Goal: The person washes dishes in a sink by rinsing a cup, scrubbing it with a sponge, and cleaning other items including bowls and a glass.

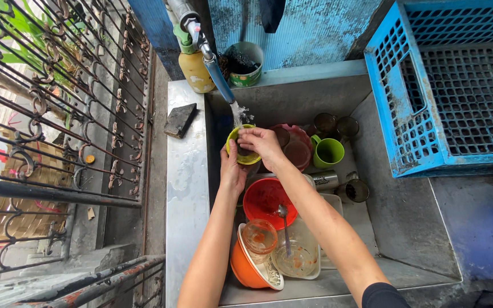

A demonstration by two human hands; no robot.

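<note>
holding a yellow-green cup (243, 149) at frame centre under the tap (215, 68), left hand (232, 170) grasping its rim, right hand (262, 142) fingers pressed inside; hemmed by sink wall (215, 142) leftward, dishes below.

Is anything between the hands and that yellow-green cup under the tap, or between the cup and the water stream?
Nothing visible. The left hand grips the yellow-green cup from below, the right hand rests over its rim, and water from the tap falls straight onto it. The dirty dishes lie lower in the sink.

Dishes (269, 228) crowding sink (412, 228); right side free
</note>
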